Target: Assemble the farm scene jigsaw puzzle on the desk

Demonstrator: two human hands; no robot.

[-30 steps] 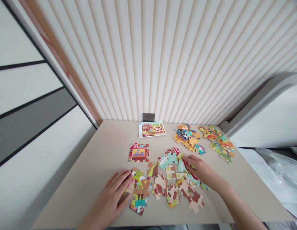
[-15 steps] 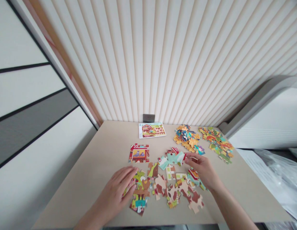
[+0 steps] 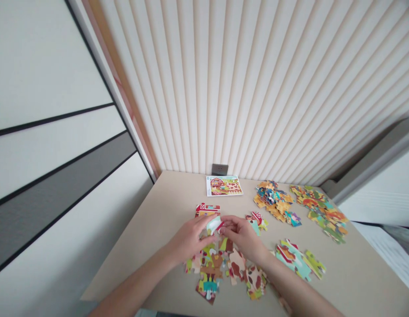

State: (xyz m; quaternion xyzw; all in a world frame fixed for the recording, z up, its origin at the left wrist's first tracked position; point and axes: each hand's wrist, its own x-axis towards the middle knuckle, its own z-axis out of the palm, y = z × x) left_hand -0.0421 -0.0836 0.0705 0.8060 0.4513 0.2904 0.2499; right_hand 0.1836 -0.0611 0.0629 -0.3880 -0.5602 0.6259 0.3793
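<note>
My left hand (image 3: 190, 237) and my right hand (image 3: 243, 235) meet over the table, both pinching a small puzzle piece (image 3: 214, 225) with teal, white and red on it. Just behind the piece lies the joined red barn section (image 3: 207, 208). Below my hands sits a spread of loose pieces (image 3: 224, 268) with brown-spotted and green patterns. Another small cluster of pieces (image 3: 258, 220) lies right of my right hand.
A reference picture card (image 3: 224, 185) lies at the back by a wall socket (image 3: 219, 169). Two heaps of pieces (image 3: 277, 202) (image 3: 321, 211) lie at the back right, and a teal group (image 3: 298, 259) at the right. The beige table (image 3: 167, 207) ends at the near edge.
My right hand lifted a piece from the middle and carried it left. My left hand left the pieces it rested on and rose to meet it. The view shifted.
</note>
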